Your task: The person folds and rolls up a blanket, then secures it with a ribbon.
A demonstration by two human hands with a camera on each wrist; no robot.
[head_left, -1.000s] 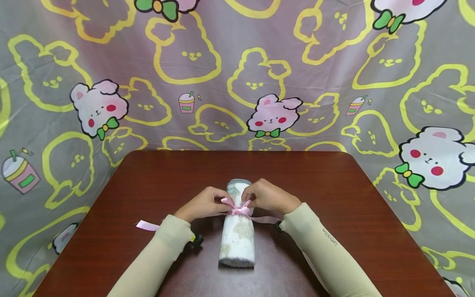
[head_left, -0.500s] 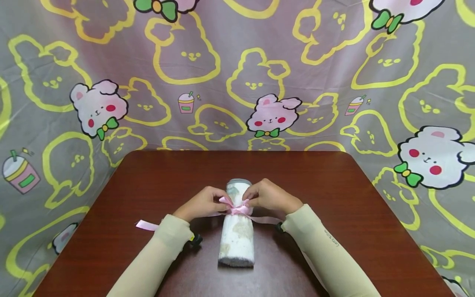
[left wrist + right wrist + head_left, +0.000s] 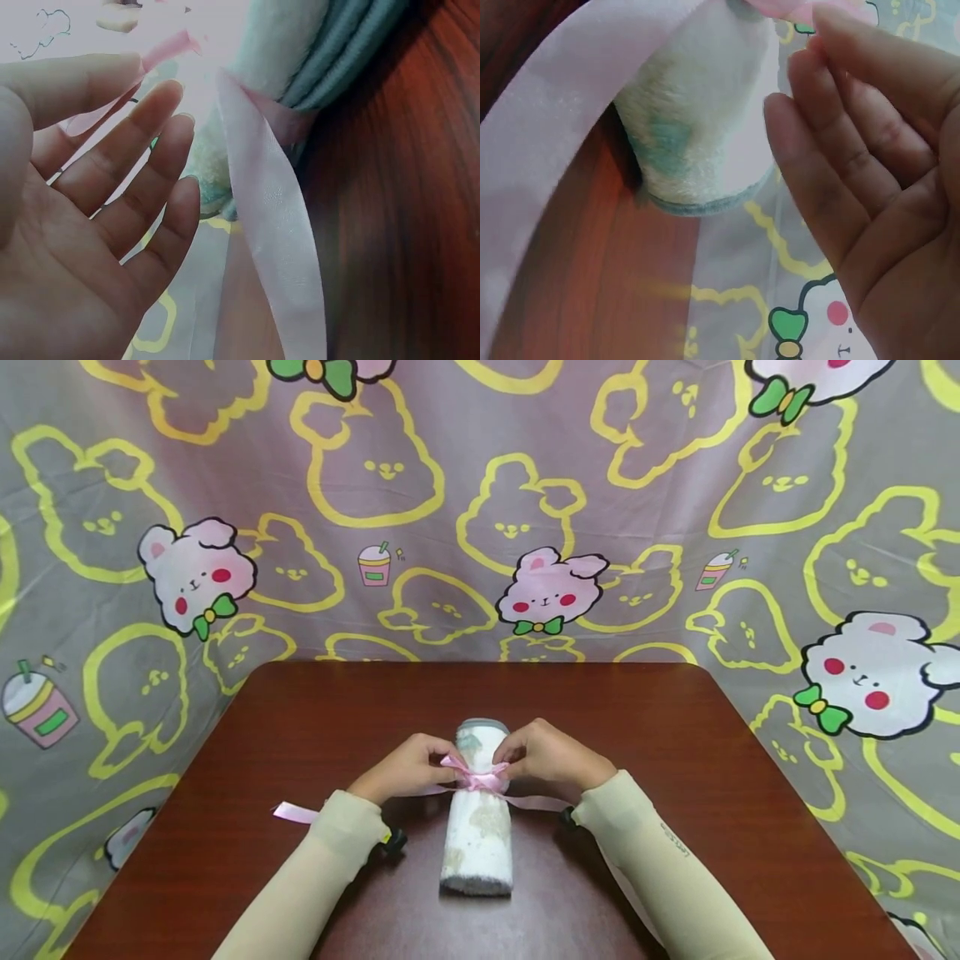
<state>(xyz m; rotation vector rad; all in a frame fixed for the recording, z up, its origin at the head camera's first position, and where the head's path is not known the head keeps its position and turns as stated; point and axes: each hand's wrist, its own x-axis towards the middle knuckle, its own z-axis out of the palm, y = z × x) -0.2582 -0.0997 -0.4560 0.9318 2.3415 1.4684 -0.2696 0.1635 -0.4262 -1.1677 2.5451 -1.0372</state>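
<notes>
A rolled-up towel, fluffy white with beige and green patches, lies lengthwise on the table. Around its middle goes a pink satin ribbon, tied in a small bow on top. My left hand pinches the bow's left loop between thumb and index finger; in the left wrist view the other fingers are spread loosely. From the other side, my right hand pinches the right loop, its fingertips mostly past the top edge of the right wrist view. One ribbon tail hangs beside the towel's grey-green edge.
The brown wooden table extends all round the towel. A ribbon end sticks out past my left sleeve, and another tail runs under my right wrist. A cartoon-printed curtain stands behind the table and along its sides.
My hands have drifted slightly apart, the left a little leftward and the right a little rightward, drawing the bow's loops outward. The towel has stayed in place.
</notes>
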